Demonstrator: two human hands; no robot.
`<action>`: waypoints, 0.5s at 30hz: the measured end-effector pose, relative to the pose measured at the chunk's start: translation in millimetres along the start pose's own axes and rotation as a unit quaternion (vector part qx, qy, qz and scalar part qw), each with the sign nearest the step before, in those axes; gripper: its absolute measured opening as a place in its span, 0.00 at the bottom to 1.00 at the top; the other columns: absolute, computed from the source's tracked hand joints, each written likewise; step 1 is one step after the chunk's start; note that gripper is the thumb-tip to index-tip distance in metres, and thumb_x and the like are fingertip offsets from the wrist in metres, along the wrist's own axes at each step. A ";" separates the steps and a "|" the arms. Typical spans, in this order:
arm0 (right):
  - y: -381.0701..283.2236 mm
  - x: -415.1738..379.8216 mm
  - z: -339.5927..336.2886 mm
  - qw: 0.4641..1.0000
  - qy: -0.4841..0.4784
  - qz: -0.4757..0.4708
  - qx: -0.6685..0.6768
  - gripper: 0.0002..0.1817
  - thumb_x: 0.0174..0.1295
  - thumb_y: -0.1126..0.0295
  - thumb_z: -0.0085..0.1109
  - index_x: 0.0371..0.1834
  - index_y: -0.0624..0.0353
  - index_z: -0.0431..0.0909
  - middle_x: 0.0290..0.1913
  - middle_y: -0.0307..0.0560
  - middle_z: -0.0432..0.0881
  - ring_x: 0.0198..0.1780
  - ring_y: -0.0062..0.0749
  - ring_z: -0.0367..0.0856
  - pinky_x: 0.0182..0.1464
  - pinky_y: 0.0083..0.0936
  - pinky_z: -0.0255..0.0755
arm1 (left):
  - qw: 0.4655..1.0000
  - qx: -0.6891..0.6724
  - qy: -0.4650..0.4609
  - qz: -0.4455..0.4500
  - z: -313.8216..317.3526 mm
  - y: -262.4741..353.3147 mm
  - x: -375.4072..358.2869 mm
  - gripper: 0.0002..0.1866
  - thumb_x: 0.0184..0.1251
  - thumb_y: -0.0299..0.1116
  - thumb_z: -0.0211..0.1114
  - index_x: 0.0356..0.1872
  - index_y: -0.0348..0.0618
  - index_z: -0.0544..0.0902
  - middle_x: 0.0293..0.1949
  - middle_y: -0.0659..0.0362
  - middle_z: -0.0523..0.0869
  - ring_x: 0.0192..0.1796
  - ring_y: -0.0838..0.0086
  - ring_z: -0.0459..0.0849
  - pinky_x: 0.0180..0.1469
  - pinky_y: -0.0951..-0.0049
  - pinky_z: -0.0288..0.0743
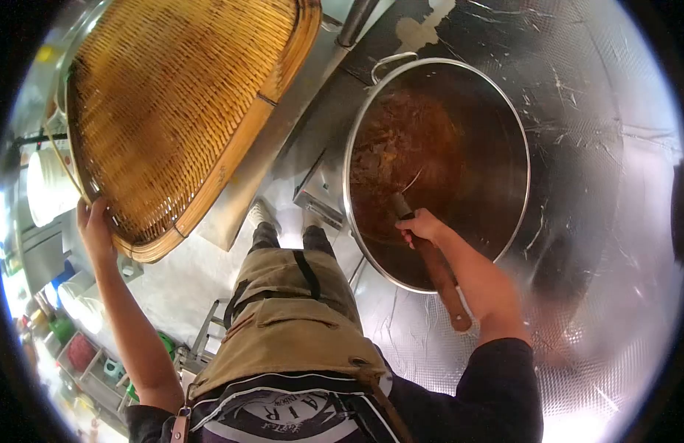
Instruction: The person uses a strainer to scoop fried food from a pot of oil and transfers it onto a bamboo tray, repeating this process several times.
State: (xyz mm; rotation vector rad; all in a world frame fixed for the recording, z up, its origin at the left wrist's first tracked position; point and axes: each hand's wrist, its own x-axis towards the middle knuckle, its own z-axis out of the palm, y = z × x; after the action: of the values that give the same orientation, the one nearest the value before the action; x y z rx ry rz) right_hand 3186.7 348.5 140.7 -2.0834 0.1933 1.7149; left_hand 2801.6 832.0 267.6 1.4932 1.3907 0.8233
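I have both hands at work, each closed on one thing. At 3 o'clock, just off the middle of my view, my right hand (422, 226) has its fingers wrapped round one long wooden handle (445, 284). It is brown and smooth-looking, with its rounded butt toward 5 o'clock and its other end toward 11, where a thin, curved, shiny edge shows. What lies beyond that edge I cannot make out.

At 9 o'clock, my left hand (97, 225) clasps the rim of one big woven tray (180, 111), thumb and fingers pinching its lower corner. The tray fills 10 to 11 o'clock: ribbed, golden-brown, bamboo-like strips inside a thick, curved rim, with two dark bindings that I can count along the side nearer me.

My right hand is over one wide, round metal pot (529, 173) at 2 o'clock. Its rim is bright and smooth, and I see one loop handle (394, 63) at the pot's own 11 o'clock. Inside is dark red-brown liquid (471, 140), lumpy and rough toward the pot's 10 o'clock.

Around the pot, the bench (585, 148) is silvery and creased, embossed with a fine grid. At 6 to 7 o'clock hangs my one khaki cloth apron (290, 336), and beyond it are my two pale shoes (259, 214).
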 end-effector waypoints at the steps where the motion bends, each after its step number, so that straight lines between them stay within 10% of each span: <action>1: -0.9 0.6 -0.6 1.000 -0.011 -0.016 0.012 0.14 0.59 0.70 0.66 0.22 0.66 0.72 0.17 0.49 0.75 0.16 0.32 0.74 0.17 0.32 0.70 | 1.000 0.006 0.003 0.000 -0.6 0.7 -0.4 0.09 0.64 0.27 0.58 0.44 0.39 0.78 0.33 0.65 0.78 0.30 0.83 0.72 0.32 0.80 0.65; 15: 43.9 -122.8 -13.6 0.988 -0.023 -0.080 0.128 0.12 0.58 0.71 0.64 0.24 0.63 0.71 0.16 0.45 0.73 0.15 0.30 0.73 0.17 0.31 0.70 | 0.999 -0.010 -0.036 -0.017 -4.0 2.4 -2.7 0.11 0.63 0.28 0.58 0.44 0.36 0.76 0.35 0.61 0.79 0.36 0.77 0.74 0.40 0.75 0.69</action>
State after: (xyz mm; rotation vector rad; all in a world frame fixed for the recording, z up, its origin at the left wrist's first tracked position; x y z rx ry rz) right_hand 3155.0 283.6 250.1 -1.8201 0.2124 1.5531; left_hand 2798.4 830.2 271.6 1.4664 1.3474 0.7533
